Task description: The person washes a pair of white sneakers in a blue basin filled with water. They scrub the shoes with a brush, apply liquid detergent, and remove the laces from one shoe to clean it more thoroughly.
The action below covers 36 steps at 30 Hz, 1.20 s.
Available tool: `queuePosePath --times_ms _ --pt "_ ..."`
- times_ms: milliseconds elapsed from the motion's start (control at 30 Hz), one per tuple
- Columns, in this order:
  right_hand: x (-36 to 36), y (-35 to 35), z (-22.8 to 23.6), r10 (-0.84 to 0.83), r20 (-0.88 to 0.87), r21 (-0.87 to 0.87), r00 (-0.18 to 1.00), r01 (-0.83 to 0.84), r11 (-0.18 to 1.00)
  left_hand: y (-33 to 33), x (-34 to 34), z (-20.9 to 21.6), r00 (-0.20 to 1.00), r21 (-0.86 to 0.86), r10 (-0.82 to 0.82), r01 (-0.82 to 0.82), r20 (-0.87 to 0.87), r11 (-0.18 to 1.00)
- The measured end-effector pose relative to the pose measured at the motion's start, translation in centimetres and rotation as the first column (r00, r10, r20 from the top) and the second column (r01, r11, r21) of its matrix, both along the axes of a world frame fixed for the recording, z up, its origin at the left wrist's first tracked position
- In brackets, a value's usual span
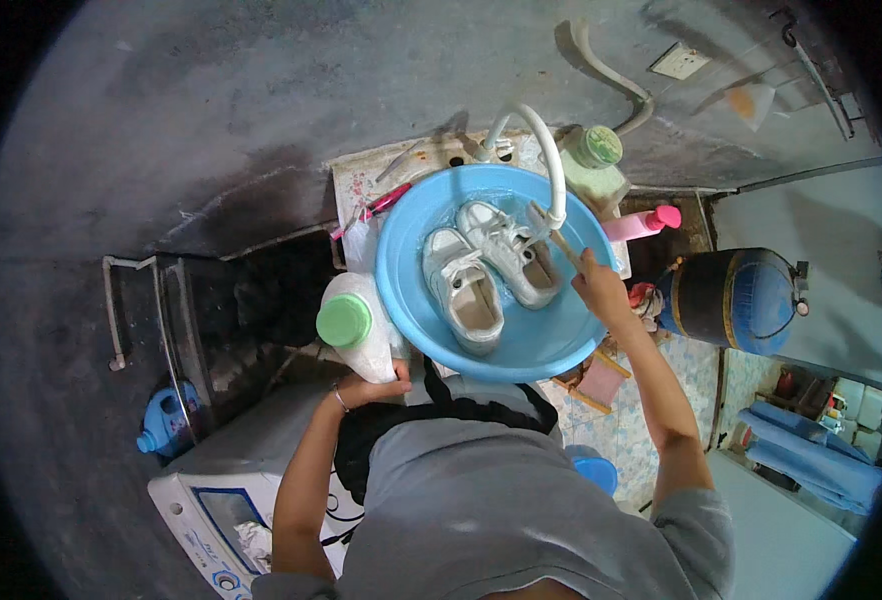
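A round blue basin (401, 290) holds water and two white shoes (464, 290) (508, 250) lying side by side. My right hand (599, 288) is at the basin's right rim, shut on a thin wooden-handled brush (558, 240) whose end reaches toward the right shoe. A white hose (553, 160) curves down into the basin beside it. My left hand (369, 388) grips the base of a white bottle with a green cap (346, 322), held tilted just left of the basin.
A pale green-capped jug (595, 160) and a pink bottle (643, 223) stand behind the basin. A blue and black tank (736, 298) is at the right. A white washing machine (223, 490) sits lower left, with a blue jug (166, 420) on the floor.
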State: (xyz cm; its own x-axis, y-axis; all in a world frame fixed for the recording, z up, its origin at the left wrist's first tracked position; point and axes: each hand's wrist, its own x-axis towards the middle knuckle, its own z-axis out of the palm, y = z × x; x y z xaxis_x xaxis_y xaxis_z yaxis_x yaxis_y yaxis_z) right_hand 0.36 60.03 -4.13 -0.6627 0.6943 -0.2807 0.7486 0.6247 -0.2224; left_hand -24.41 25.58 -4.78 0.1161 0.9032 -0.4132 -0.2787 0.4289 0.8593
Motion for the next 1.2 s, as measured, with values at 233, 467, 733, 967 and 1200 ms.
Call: queuePosePath --times_ms 233,467,733,967,1200 --pt "1.8 -1.7 1.9 -0.382 -0.247 -0.613 0.891 0.162 0.773 -0.5 -0.2 -1.7 0.999 0.015 -0.032 0.032 0.024 0.999" --pt "2.2 -2.9 3.3 -0.430 -0.291 -0.629 0.855 0.167 0.759 0.0 -0.2 -0.2 1.000 0.011 -0.021 0.022 -0.009 1.000" --pt "2.9 -3.5 3.4 -0.467 -0.294 -0.585 0.834 0.229 0.778 -0.2 -0.1 -0.5 1.000 0.028 -0.010 0.010 -0.009 1.000" --pt "2.3 -4.3 4.5 -0.396 -0.287 -0.476 0.873 0.229 0.849 0.1 -0.4 0.1 0.999 -0.016 -0.034 0.034 0.039 0.999" --pt "2.1 -4.8 5.0 -0.415 -0.281 -0.498 0.866 0.238 0.834 -0.1 -0.3 -0.3 0.998 0.005 -0.018 0.018 0.052 1.000"
